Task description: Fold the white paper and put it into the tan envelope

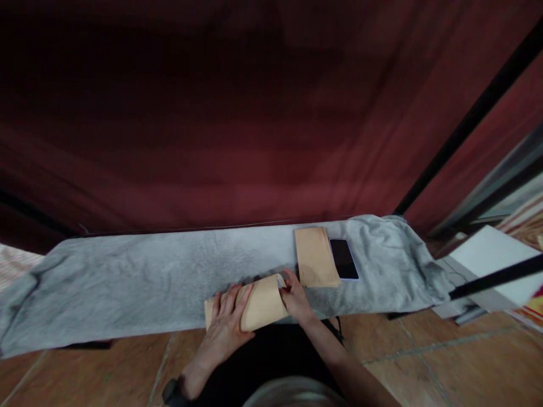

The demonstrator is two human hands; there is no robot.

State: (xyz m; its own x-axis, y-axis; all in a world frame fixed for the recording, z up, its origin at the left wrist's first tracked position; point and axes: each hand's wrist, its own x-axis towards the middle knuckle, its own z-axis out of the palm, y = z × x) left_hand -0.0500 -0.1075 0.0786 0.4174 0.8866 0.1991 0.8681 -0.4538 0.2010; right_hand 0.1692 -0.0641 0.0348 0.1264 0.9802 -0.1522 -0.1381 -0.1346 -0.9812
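A brown paper bag (265, 302) lies slantwise at the near edge of the grey cloth, its right end bulging open. My left hand (227, 325) rests flat on the bag's left part, fingers spread over the paper. At the open end, my right hand (296, 298) has its fingers curled round the mouth's edge. A small whitish-blue patch shows inside the mouth; what it is I cannot make out. Just beyond my right hand lies a stack of flat brown paper bags (317, 257), with a dark-screened phone (343, 259) close to its right side.
The grey cloth (127, 277) covers a long narrow bench or table, rumpled at its right end. Dark red fabric (254, 141) hangs behind it. Black bars (466, 130) slant at the right, near white panels (494, 263). Floor tiles (382, 345) lie below.
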